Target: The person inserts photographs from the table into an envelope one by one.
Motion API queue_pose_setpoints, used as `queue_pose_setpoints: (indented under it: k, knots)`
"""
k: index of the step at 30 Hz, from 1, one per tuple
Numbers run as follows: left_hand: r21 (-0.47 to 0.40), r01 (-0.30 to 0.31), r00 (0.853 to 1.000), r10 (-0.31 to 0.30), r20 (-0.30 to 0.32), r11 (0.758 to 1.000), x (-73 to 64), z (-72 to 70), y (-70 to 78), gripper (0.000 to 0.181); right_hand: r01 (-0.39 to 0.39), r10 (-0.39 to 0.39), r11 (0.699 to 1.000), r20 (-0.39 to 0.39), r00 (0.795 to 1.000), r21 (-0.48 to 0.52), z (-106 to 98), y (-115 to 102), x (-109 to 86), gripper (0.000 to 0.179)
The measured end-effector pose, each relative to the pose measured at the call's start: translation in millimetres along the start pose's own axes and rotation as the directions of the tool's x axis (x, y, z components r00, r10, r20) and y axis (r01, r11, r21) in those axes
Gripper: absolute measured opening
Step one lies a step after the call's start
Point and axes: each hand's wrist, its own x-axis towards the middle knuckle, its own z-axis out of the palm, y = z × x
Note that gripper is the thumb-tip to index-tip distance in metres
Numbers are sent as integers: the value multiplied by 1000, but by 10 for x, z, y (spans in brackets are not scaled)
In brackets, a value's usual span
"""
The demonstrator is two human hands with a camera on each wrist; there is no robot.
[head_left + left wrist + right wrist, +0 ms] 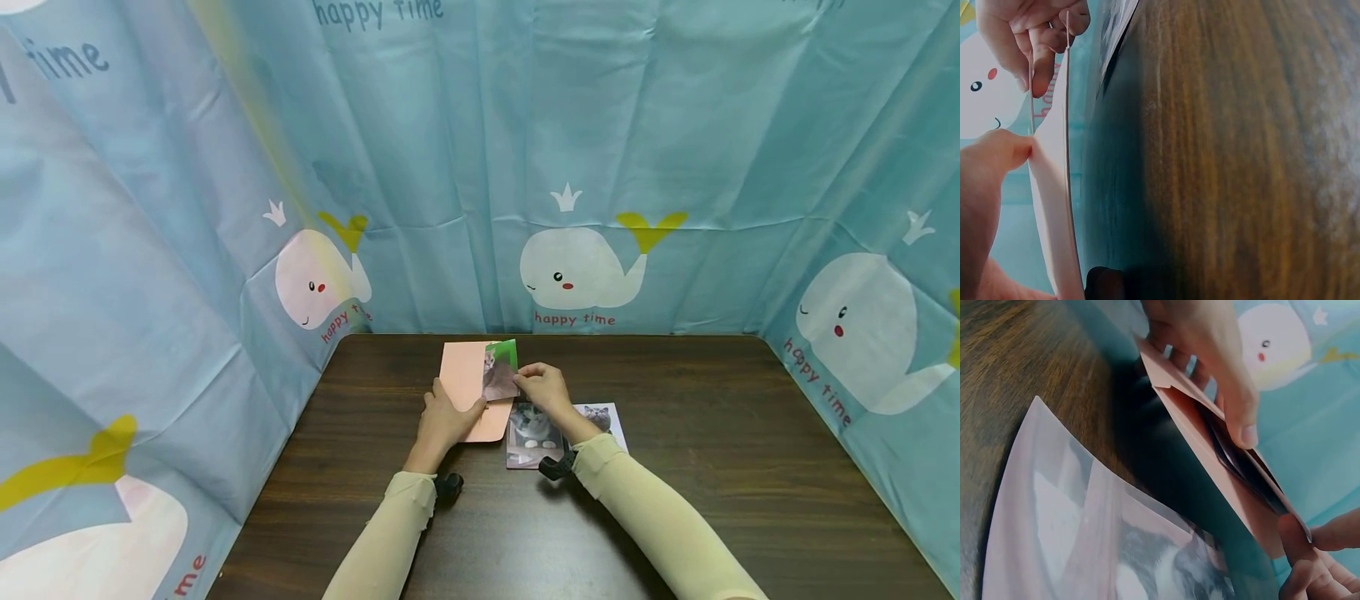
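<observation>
My left hand [444,419] grips a pale pink paper envelope [461,367], held up off the table. The thumb lies on its front face and the fingers are behind it, seen in the right wrist view. A cat photo card [498,379] with a green corner sits at the envelope's open right side. My right hand [546,390] pinches that card's right edge between thumb and fingers. Looking into the envelope's mouth [1197,419], I see a dark card partly between its two layers. How deep it lies is hidden.
Two more cat pictures, a grey one [534,437] and a white-edged one [611,417], lie on the dark wood table [712,433] below my right wrist. A blue whale-print curtain [465,167] stands behind the table and along both sides.
</observation>
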Motion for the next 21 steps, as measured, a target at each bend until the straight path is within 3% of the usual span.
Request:
queue_pose_setpoints:
  k: [5, 12, 21]
  knots:
    - [0, 4, 1000, -4, 2, 1000, -1, 6, 10, 120, -1, 1, 1000, -3, 1000, -22, 49, -5, 13, 18]
    - [5, 13, 1000, -13, 2, 1000, -2, 5, 28, 120, 58, -58, 998, 6, 998, -31, 150, -25, 34, 19]
    - [0, 21, 1000, -21, 17, 1000, -15, -14, 31, 120, 53, -53, 999, 33, 998, 3, 277, -76, 43, 20]
